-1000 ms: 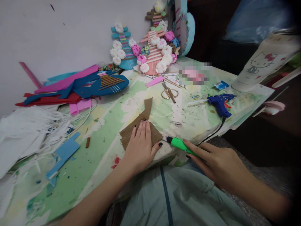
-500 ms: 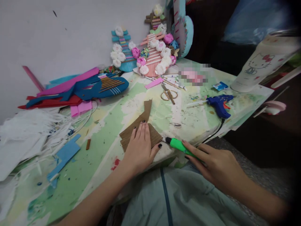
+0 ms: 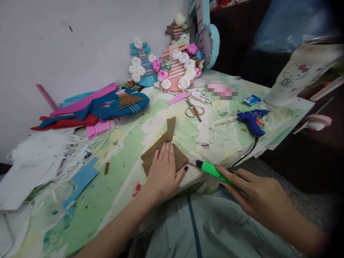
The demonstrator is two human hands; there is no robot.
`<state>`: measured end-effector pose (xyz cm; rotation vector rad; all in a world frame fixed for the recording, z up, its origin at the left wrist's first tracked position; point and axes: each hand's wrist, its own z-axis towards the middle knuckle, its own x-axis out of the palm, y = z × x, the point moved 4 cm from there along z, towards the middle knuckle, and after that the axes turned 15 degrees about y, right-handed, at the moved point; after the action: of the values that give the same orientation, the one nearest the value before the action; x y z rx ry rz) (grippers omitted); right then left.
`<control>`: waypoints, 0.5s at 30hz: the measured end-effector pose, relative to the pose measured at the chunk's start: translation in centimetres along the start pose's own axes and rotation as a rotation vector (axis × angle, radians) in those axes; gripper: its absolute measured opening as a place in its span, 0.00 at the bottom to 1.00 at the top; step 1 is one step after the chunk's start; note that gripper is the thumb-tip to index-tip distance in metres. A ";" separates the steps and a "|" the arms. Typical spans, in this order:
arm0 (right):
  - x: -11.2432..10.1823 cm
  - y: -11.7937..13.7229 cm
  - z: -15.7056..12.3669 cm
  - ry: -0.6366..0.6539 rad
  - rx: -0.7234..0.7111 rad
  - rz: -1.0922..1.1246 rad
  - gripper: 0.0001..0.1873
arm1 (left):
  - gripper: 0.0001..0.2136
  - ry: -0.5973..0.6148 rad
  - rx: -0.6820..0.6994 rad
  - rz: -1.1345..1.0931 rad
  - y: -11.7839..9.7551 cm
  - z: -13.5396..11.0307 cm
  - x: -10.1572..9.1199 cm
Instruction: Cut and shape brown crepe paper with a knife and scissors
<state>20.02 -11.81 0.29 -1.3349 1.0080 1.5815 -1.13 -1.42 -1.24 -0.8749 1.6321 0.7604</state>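
Note:
My left hand lies flat, fingers stretched out, on a piece of brown wood-grained sheet. This sheet has an irregular outline, with a narrow strip pointing away from me and a stepped left edge. In my right hand is a craft knife with a green handle and black collar. Its metal blade points left at the sheet's right corner, beside my left thumb. Whether the tip touches the sheet I cannot tell.
Gold-handled scissors and a blue glue gun with a black cord lie beyond. A white tumbler stands at right. Blue card scraps and white strings are at left. Flower-decorated guitar shapes lean at the back.
The knife has drawn back a little to the right, and more of its blade shows. My left hand stays on the brown sheet. The whole view has shifted slightly.

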 end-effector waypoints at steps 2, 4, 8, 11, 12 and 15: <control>-0.2 0.1 0.2 0.015 0.002 0.065 0.24 | 0.36 0.030 0.015 0.014 0.1 0.1 -0.4; -0.3 0.1 0.3 0.039 0.013 0.151 0.24 | 0.34 0.077 0.046 0.043 0.3 0.3 -1.1; -0.5 0.0 0.2 0.074 0.038 0.230 0.23 | 0.33 0.244 0.141 0.135 1.1 0.8 -2.9; -0.6 0.0 0.2 0.076 0.043 0.211 0.23 | 0.34 0.412 0.198 0.174 1.5 1.2 -4.4; -0.7 0.0 0.2 0.074 0.044 0.202 0.23 | 0.34 0.462 0.220 0.179 1.5 1.4 -4.8; -0.9 0.2 0.2 0.049 0.068 0.176 0.22 | 0.31 0.553 0.233 0.182 1.5 2.1 -6.4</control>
<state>19.89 -11.74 1.24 -1.2732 1.2271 1.6344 -0.40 2.15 4.63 -0.8170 2.2626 0.4518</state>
